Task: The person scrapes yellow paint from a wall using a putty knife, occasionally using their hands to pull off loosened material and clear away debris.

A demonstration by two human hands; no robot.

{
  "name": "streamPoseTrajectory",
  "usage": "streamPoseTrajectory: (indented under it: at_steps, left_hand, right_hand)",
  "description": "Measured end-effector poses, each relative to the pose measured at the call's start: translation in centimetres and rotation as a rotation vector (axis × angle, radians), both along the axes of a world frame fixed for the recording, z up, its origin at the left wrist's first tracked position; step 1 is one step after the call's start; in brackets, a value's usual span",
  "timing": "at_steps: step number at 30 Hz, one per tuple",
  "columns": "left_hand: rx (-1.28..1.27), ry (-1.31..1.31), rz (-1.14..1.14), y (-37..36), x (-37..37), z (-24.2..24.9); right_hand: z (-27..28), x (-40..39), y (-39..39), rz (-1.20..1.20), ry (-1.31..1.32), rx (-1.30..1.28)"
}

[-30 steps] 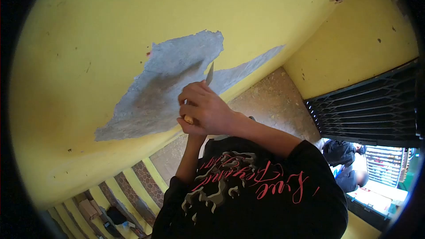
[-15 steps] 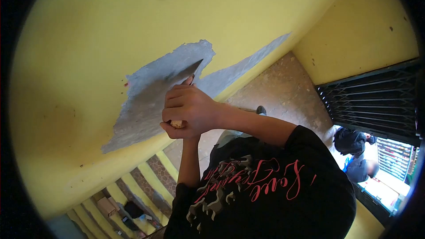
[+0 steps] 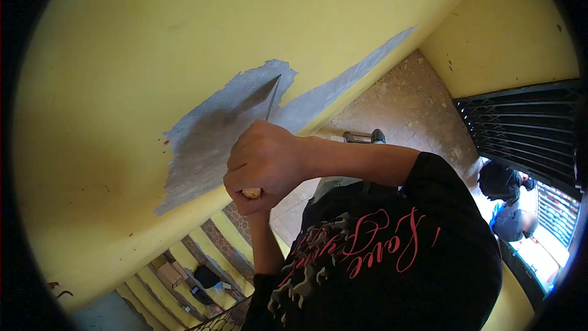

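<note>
My right hand is closed in a fist around the handle of a scraper. The pale wooden end of the handle sticks out below my fist. Its thin metal blade rises above the fist, with the tip against a grey bare patch in the yellow wall. My left forearm comes up from below, and my left hand is hidden behind the right one. The patch has a ragged edge and carries a dark shadow.
Yellow slats stand at lower left, with a cardboard box and a black item beyond. Dark footwear shows on the brown floor. At right are a black folding gate and two people outside.
My right fist has turned slightly and covers the fingertip that showed beside the blade. The blade tip is slightly higher in view. The view has shifted, moving the gate and people rightward.
</note>
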State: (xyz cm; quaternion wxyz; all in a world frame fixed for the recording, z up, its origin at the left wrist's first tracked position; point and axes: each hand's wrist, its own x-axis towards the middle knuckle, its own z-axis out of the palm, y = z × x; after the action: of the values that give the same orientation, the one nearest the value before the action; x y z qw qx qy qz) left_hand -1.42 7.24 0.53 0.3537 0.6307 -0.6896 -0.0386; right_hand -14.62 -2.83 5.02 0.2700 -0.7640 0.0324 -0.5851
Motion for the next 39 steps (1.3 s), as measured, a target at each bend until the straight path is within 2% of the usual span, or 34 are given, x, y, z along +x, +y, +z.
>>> streamPoseTrajectory:
  at_steps: [2, 3, 4, 7, 10, 12, 14, 17, 18, 21, 23, 27, 29, 33, 36, 39]
  left_hand:
    - [-0.039, -0.017, 0.08, -0.3, 0.6, 2.6]
    - [-0.034, 0.093, 0.198, -0.4, 1.0, 3.7]
    - [-0.113, 0.065, 0.152, -0.2, 1.1, 4.9]
    - [-0.31, -0.002, 0.017, 0.1, 2.6, 6.3]
    - [-0.332, -0.028, -0.007, -0.3, 2.4, 7.0]
    - [-0.359, -0.051, -0.035, -0.8, 2.5, 7.0]
    - [-0.397, 0.038, -0.12, -1.0, 2.4, 6.3]
    - [-0.386, 0.097, -0.145, -1.4, 1.5, 5.3]
    - [-0.387, 0.134, -0.173, -1.8, 1.0, 5.2]
    - [-0.354, 0.154, -0.232, -2.0, 0.8, 4.8]
    - [-0.33, 0.193, -0.216, -1.9, 1.0, 4.1]
    - [-0.313, 0.198, -0.187, -2.1, 1.1, 3.7]
    - [-0.302, 0.203, -0.199, -2.0, 1.5, 3.5]
    - [-0.299, 0.208, -0.169, -1.9, 1.8, 3.1]
    - [-0.274, 0.259, -0.166, -1.4, 2.0, 2.4]
    - [-0.273, 0.255, -0.144, -1.5, 1.5, 2.5]
  right_hand:
    - [-1.4, 0.4, -1.0, -0.027, -0.024, -0.011]
    - [-2.5, 0.7, -1.5, -0.052, -0.044, -0.017]
    - [-3.1, 0.7, -2.2, -0.073, 0.037, 0.012]
    - [-2.8, 0.6, -0.9, -0.07, -0.034, -0.039]
    - [-3.7, 1.3, -1.9, -0.091, -0.007, -0.023]
    - [-4.5, 1.6, -2.1, -0.132, 0.006, 0.01]
    - [-2.6, 0.2, -0.9, -0.05, -0.132, -0.027]
    - [-4.4, 1.4, -2.0, -0.065, -0.115, -0.064]
    - [-5.8, 2.1, -2.7, -0.094, -0.05, -0.002]
    - [-3.2, 1.0, -1.0, -0.035, -0.191, -0.014]
    - [-2.6, 0.9, -0.6, 0.0, -0.225, -0.024]
    - [-3.5, 1.7, -1.5, -0.051, -0.115, -0.036]
    - [-2.6, 0.8, -1.2, -0.009, -0.196, -0.011]
    - [-4.2, 1.0, -2.5, -0.075, -0.154, 0.07]
    - [-2.3, 0.0, -1.4, 0.025, -0.177, 0.013]
    - [-4.2, 1.3, -2.7, 0.012, -0.1, 0.069]
